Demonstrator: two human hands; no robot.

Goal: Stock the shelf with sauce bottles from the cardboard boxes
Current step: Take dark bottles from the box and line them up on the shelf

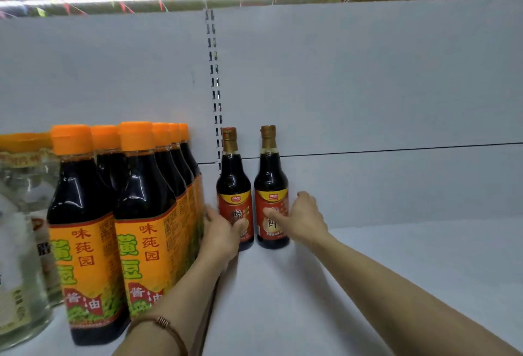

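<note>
Two red-labelled sauce bottles stand upright at the back of the shelf (396, 270), against the white back panel (368, 86). The left bottle (232, 186) sits right by the slotted upright (215, 86), and the right bottle (270, 183) stands just beside it with a narrow gap between them.

The left hand (223, 231) wraps the lower body of the left bottle, with the thumb across the front of the label and the fingers (210, 212) reaching behind. The right hand (302, 217) holds the right bottle the same way, with the thumb on the label and the fingers curled round the far side. Both bottles appear to rest on the shelf, so this looks like the moment of setting them in place or nudging them straight.

To the left, a packed row of orange-capped soy sauce bottles (141, 214) fills its section several deep, and a large clear jug (19, 242) stands at the far left edge.

Judging by this, the red-label section has only just been started. These two bottles make the first back row, and the wide stretch of shelf to their right and in front of them holds nothing. Most of the stocking is likely still to do. No cardboard boxes are in view, so how many bottles remain cannot be told.
</note>
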